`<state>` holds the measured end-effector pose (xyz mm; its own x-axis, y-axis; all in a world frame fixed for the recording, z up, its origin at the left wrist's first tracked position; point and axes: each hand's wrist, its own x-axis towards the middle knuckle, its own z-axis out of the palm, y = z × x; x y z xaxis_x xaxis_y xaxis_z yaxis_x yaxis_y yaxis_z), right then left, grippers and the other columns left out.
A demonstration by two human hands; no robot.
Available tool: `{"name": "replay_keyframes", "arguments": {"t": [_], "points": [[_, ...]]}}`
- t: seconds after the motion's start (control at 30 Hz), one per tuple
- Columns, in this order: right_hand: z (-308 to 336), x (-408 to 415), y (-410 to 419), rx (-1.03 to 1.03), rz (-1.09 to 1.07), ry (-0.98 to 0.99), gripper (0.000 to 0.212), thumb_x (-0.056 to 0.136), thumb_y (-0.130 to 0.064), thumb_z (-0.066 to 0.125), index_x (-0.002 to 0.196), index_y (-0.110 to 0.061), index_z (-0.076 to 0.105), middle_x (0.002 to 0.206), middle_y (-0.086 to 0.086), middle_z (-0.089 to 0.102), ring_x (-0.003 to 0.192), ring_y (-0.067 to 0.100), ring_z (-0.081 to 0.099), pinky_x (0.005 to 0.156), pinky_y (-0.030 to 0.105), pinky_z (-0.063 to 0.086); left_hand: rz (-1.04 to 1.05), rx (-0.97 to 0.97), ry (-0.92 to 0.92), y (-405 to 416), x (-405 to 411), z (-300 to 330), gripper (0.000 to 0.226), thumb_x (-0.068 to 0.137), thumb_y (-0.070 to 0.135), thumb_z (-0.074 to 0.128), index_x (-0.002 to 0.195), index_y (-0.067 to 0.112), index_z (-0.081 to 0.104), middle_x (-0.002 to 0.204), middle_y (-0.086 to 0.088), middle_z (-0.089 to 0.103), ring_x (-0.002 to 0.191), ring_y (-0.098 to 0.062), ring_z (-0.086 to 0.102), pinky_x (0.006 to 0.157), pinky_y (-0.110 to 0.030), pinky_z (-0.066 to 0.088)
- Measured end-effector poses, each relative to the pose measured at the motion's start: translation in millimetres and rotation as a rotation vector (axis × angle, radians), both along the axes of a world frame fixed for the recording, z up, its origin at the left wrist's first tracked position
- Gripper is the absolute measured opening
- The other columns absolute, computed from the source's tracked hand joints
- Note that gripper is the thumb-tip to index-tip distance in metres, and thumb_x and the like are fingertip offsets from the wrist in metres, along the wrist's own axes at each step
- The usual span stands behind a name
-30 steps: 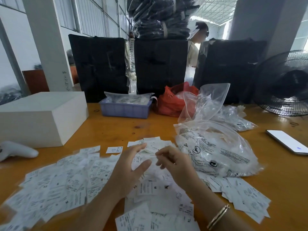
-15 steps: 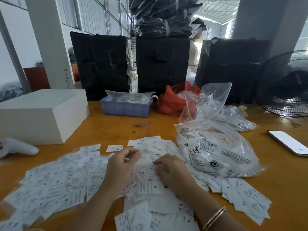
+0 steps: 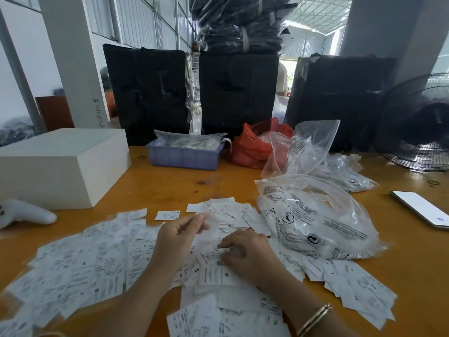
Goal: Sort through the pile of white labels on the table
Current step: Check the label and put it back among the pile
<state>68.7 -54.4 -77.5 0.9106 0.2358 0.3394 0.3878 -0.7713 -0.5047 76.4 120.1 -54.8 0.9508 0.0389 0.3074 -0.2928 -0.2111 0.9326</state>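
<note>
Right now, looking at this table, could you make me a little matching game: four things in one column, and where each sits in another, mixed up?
Things:
1. white box
2. phone
3. purple tray
4. red bag

Places:
A. right edge of the table, lying flat
B. far side, just left of the red bag
C. left side, beyond the white labels
D. far side, behind the clear plastic bags

Pairs: 1-C, 2-A, 3-B, 4-D

wooden table (image 3: 170, 183); white pillar (image 3: 73, 62); black fan (image 3: 418, 122); perhaps daylit roof
</note>
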Motion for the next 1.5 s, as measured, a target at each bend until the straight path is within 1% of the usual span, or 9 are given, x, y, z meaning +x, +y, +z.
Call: {"name": "replay_keyframes", "arguments": {"t": [0.2,0.33,0.57,0.73,0.83,0.97,1.13,1.37,1.5], "points": [[10,-5,-5,0.483,-0.093,0.188,0.009,0.087,-0.037,0.064,0.086,-0.029,0.062,0.076,-0.013,0.068,0.065,-0.005,0.058,0.058,0.011,0.044,-0.055,0.002,0.021,-2,0,-4,0.020,0.091,0.039,0.050,0.087,0.039,0.070,0.083,0.015,0.072,0.080,0.001,0.063,0.066,-0.013,0.047],[11,-7,-5,0.661,-0.099,0.255,0.010,0.091,-0.016,0.060,0.094,-0.025,0.058,0.086,-0.008,0.072,0.076,0.001,0.068,0.058,0.011,0.047,-0.096,-0.042,0.027,-1,2,-5,0.021,0.094,0.024,0.052,0.088,0.030,0.072,0.077,0.006,0.070,0.070,-0.003,0.062,0.064,-0.013,0.049],[14,-10,-8,0.739,-0.135,0.187,0.049,0.089,0.004,0.049,0.076,-0.037,0.071,0.069,-0.010,0.069,0.053,-0.003,0.059,0.045,0.013,0.040,-0.118,0.007,0.068,1,1,-3,0.034,0.091,-0.009,0.045,0.100,0.018,0.064,0.073,0.007,0.062,0.063,-0.006,0.061,0.060,-0.018,0.052],[16,-14,-6,0.901,-0.085,0.128,0.036,0.094,0.001,0.044,0.090,-0.022,0.072,0.091,-0.004,0.073,0.076,0.006,0.067,0.067,0.017,0.051,-0.128,0.223,-0.030,-1,1,-6,0.045,0.087,0.006,0.064,0.114,0.035,0.044,0.087,0.020,0.070,0.081,0.000,0.065,0.069,-0.010,0.050],[15,-15,-6,0.797,-0.114,-0.007,0.018,0.094,-0.028,0.052,0.091,-0.025,0.070,0.092,-0.003,0.072,0.076,0.013,0.064,0.061,0.025,0.052,-0.153,0.337,-0.119,-2,-1,-8,0.053,0.085,0.017,0.070,0.121,0.042,0.040,0.087,0.028,0.069,0.083,0.004,0.062,0.070,-0.005,0.045],[10,-15,1,0.361,-0.086,-0.013,0.034,0.076,-0.061,0.055,0.098,-0.038,0.068,0.092,-0.031,0.063,0.085,-0.017,0.057,0.072,0.006,0.044,-0.173,0.417,-0.172,-5,-5,-9,0.056,0.083,0.023,0.071,0.120,0.050,0.038,0.085,0.036,0.066,0.079,0.008,0.062,0.066,-0.007,0.047],[8,-11,4,0.402,-0.074,-0.011,0.011,0.084,-0.024,0.070,0.079,-0.034,0.071,0.077,-0.018,0.070,0.078,-0.007,0.061,0.069,0.007,0.043,-0.144,0.291,-0.126,-3,-2,-7,0.051,0.083,0.020,0.072,0.116,0.047,0.045,0.085,0.019,0.070,0.070,-0.002,0.063,0.061,-0.014,0.050],[18,-15,-3,0.745,-0.096,0.103,0.012,0.085,-0.019,0.068,0.079,-0.030,0.071,0.078,-0.009,0.072,0.072,0.012,0.065,0.063,0.015,0.051,-0.100,0.012,0.088,-2,2,-3,0.008,0.084,0.021,0.069,0.083,0.028,0.073,0.078,0.016,0.071,0.068,0.004,0.063,0.055,-0.008,0.046],[17,-15,-1,0.743,-0.051,0.147,0.010,0.086,-0.018,0.068,0.083,-0.026,0.072,0.070,-0.014,0.070,0.055,-0.002,0.057,0.054,0.009,0.044,-0.077,-0.111,0.094,-4,0,-2,0.012,0.087,0.018,0.065,0.084,0.027,0.073,0.081,0.011,0.073,0.075,0.000,0.066,0.057,-0.011,0.049]]}}
